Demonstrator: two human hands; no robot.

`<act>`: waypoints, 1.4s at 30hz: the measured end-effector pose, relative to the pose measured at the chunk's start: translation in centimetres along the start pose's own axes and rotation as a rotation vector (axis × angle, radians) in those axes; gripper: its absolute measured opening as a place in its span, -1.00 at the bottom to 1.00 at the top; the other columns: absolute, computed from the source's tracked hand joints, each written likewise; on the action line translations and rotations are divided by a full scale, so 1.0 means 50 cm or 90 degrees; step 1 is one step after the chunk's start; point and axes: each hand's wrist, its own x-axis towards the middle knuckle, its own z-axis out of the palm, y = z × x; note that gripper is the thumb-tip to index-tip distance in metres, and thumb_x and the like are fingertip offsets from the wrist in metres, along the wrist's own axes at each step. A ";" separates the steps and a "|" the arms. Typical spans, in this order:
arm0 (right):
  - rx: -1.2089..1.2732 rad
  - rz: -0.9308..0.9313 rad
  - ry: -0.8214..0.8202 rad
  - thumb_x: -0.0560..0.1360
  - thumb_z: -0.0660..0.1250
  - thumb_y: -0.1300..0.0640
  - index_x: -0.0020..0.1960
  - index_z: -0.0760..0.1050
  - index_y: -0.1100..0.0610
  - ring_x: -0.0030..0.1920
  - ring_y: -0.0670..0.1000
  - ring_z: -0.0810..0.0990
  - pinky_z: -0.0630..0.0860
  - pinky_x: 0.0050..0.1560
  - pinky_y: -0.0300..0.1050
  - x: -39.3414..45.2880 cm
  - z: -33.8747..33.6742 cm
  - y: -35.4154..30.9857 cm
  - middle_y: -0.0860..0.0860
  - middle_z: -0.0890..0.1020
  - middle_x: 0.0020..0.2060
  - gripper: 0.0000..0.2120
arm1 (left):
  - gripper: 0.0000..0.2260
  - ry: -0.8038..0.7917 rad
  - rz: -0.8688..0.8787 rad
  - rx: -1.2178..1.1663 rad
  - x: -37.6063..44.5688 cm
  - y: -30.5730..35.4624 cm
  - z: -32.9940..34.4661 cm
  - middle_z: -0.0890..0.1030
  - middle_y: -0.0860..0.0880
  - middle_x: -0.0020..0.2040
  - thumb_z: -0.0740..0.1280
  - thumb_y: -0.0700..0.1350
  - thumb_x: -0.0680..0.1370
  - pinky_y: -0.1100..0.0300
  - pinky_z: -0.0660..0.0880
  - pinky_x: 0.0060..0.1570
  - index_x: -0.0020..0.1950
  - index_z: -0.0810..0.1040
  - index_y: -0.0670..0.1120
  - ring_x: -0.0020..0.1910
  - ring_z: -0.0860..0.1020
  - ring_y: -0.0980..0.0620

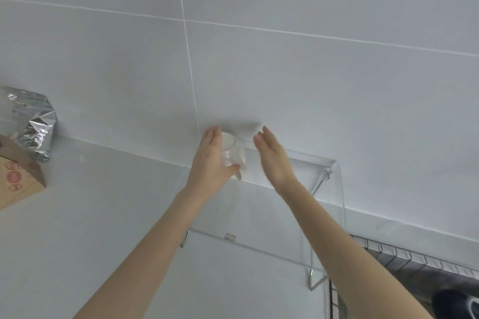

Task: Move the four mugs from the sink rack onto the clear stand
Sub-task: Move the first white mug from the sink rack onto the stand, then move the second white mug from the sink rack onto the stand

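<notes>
Forearms reach up from the bottom edge of the view, both bare, over a white counter (90,202). At the lower right corner sits the wire sink rack (414,259), its thin metal bars running along the edge of a dark basin; something dark with a pale rim (461,303) lies in there, too cut off to identify. Just left of the rack stands the clear stand (259,243), a see-through shelf on bent legs, its front edge catching the light and a small label stuck near the middle of that edge. Its top reaches back to the tiled wall.

Over the far part of the stand, the left hand (211,163) wraps around a white mug (232,153), which is turned over so its base faces the camera; the thumb presses the near side and the fingers curve over the left side. Whether the mug rests on the stand's top or hangs just above it cannot be told. The right hand (273,158) is just beside the mug, flat and spread, palm toward it, holding nothing.

Far left on the counter, a brown cardboard box (18,184) with red round prints lies next to a crumpled silver foil bag (33,122) leaning at the grey tiled wall (311,72).
</notes>
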 end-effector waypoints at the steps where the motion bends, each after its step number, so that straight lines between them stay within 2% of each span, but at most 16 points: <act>1: 0.032 -0.010 0.034 0.59 0.13 0.04 0.50 0.19 0.12 0.47 -0.04 0.27 0.12 0.44 -0.23 -0.019 -0.043 -0.006 0.01 0.32 0.48 -0.50 | -0.23 0.001 0.030 -0.013 -0.015 0.033 0.006 0.16 -0.14 0.51 0.44 -0.15 0.37 0.16 0.12 0.42 0.46 0.10 -0.20 0.49 0.14 -0.07; 4: 0.096 -0.034 0.092 0.58 0.16 0.07 0.39 0.38 0.14 0.39 -0.04 0.40 0.27 0.45 -0.06 -0.077 -0.154 -0.012 0.02 0.48 0.36 -0.61 | -0.37 -0.005 0.127 -0.062 -0.072 0.125 0.032 0.22 -0.08 0.50 0.39 -0.17 0.41 0.37 0.02 0.34 0.43 0.22 -0.12 0.49 0.15 0.03; 7: 0.138 -0.032 0.151 0.58 0.16 0.11 0.21 0.52 0.13 0.26 -0.03 0.54 0.40 0.31 -0.12 -0.163 -0.262 0.010 0.04 0.61 0.15 -0.72 | -0.49 -0.069 0.195 -0.153 -0.153 0.212 0.100 0.39 -0.09 0.41 0.39 -0.20 0.40 0.50 0.12 0.28 0.34 0.38 -0.13 0.39 0.33 0.05; 10: 0.127 -0.004 0.203 0.58 0.15 0.14 0.07 0.57 0.13 0.13 0.02 0.62 0.50 0.20 -0.12 -0.252 -0.353 0.063 0.08 0.66 0.05 -0.77 | -0.55 -0.168 0.214 -0.221 -0.237 0.279 0.184 0.50 -0.03 0.32 0.38 -0.18 0.41 0.67 0.14 0.14 0.30 0.43 -0.10 0.22 0.39 0.23; 12: 0.093 0.032 0.235 0.58 0.14 0.17 0.09 0.57 0.22 0.03 0.05 0.65 0.55 0.12 -0.14 -0.313 -0.416 0.118 0.11 0.66 0.01 -0.74 | -0.55 -0.255 0.207 -0.240 -0.293 0.312 0.255 0.51 -0.01 0.30 0.38 -0.15 0.42 0.58 0.21 0.18 0.30 0.43 -0.08 0.19 0.40 0.24; 15: 0.063 0.101 0.264 0.58 0.15 0.19 0.09 0.56 0.26 -0.05 0.02 0.66 0.58 -0.02 -0.27 -0.394 -0.494 0.202 0.14 0.66 -0.05 -0.75 | -0.52 -0.385 0.160 -0.233 -0.357 0.335 0.362 0.51 -0.06 0.30 0.38 -0.10 0.42 0.24 0.35 0.29 0.33 0.40 -0.07 0.28 0.45 0.08; 18: 0.034 0.183 0.296 0.56 0.19 0.19 0.05 0.57 0.19 0.06 0.12 0.64 0.58 0.11 -0.12 -0.465 -0.552 0.296 0.20 0.66 0.01 -0.80 | -0.48 -0.480 0.087 -0.228 -0.399 0.343 0.453 0.49 -0.08 0.31 0.39 -0.10 0.41 0.21 0.32 0.28 0.35 0.37 -0.09 0.31 0.43 0.02; 20: -0.001 0.245 0.313 0.52 0.24 0.14 -0.02 0.60 0.11 0.08 0.11 0.62 0.52 0.19 0.01 -0.503 -0.577 0.358 0.17 0.67 0.00 -0.84 | -0.45 -0.516 0.063 -0.201 -0.419 0.343 0.504 0.45 -0.08 0.34 0.40 -0.11 0.40 0.20 0.30 0.30 0.36 0.35 -0.10 0.34 0.40 -0.01; 21: -0.033 0.276 0.319 0.50 0.27 0.10 -0.06 0.61 0.06 0.06 0.10 0.62 0.52 0.16 0.02 -0.517 -0.583 0.384 0.12 0.68 -0.03 -0.85 | -0.43 -0.525 0.055 -0.185 -0.425 0.341 0.524 0.43 -0.09 0.36 0.41 -0.11 0.39 0.17 0.29 0.33 0.37 0.33 -0.11 0.36 0.38 -0.02; 23: -0.085 0.338 0.327 0.50 0.26 0.06 -0.07 0.61 0.06 -0.02 0.09 0.57 0.47 -0.04 -0.07 -0.544 -0.591 0.420 0.06 0.65 -0.12 -0.84 | -0.39 -0.550 0.033 -0.164 -0.442 0.340 0.559 0.39 -0.10 0.40 0.42 -0.11 0.38 0.12 0.26 0.36 0.39 0.29 -0.11 0.38 0.34 -0.03; 25: -0.111 0.371 0.328 0.52 0.23 0.05 0.00 0.61 0.11 -0.04 0.10 0.54 0.38 -0.13 -0.11 -0.557 -0.600 0.453 0.08 0.62 -0.14 -0.78 | -0.36 -0.576 0.018 -0.162 -0.456 0.341 0.589 0.38 -0.09 0.41 0.42 -0.12 0.38 0.20 0.24 0.30 0.40 0.26 -0.11 0.38 0.32 -0.02; 27: -0.127 0.394 0.324 0.53 0.19 0.05 0.01 0.60 0.13 -0.05 0.10 0.51 0.36 -0.13 -0.10 -0.562 -0.605 0.474 0.10 0.61 -0.13 -0.75 | -0.36 -0.598 0.008 -0.175 -0.469 0.339 0.608 0.40 -0.08 0.38 0.43 -0.14 0.37 0.30 0.21 0.15 0.40 0.26 -0.10 0.31 0.34 0.05; 30: -0.145 0.438 0.302 0.56 0.13 0.04 -0.11 0.55 0.17 -0.07 0.09 0.47 0.34 -0.15 -0.09 -0.557 -0.614 0.500 0.11 0.57 -0.14 -0.72 | -0.36 -0.596 0.000 -0.188 -0.481 0.339 0.636 0.45 -0.05 0.32 0.46 -0.16 0.35 0.34 0.20 0.06 0.37 0.29 -0.07 0.17 0.34 0.15; 33: -0.133 0.448 0.282 0.58 0.10 0.05 -0.08 0.55 0.30 -0.11 0.09 0.45 0.32 -0.17 -0.09 -0.555 -0.618 0.517 0.12 0.54 -0.16 -0.63 | -0.35 -0.597 -0.026 -0.185 -0.486 0.344 0.663 0.45 -0.04 0.28 0.47 -0.13 0.33 0.28 0.23 0.05 0.36 0.28 -0.08 0.13 0.35 0.12; 37: -0.131 0.436 0.295 0.57 0.11 0.07 -0.24 0.44 0.27 -0.22 0.06 0.38 0.26 -0.25 -0.09 -0.560 -0.620 0.529 0.11 0.48 -0.27 -0.67 | -0.36 -0.552 -0.060 -0.190 -0.493 0.349 0.690 0.50 -0.07 0.25 0.46 -0.16 0.33 0.26 0.30 0.07 0.36 0.29 -0.09 0.22 0.45 -0.03; 42: -0.120 0.428 0.305 0.56 0.12 0.07 -0.09 0.49 0.42 -0.20 0.06 0.41 0.29 -0.16 -0.09 -0.561 -0.618 0.533 0.13 0.51 -0.26 -0.60 | -0.36 -0.509 -0.047 -0.165 -0.492 0.342 0.701 0.59 -0.07 0.14 0.50 -0.12 0.28 0.22 0.42 0.09 0.32 0.38 -0.10 0.14 0.52 -0.05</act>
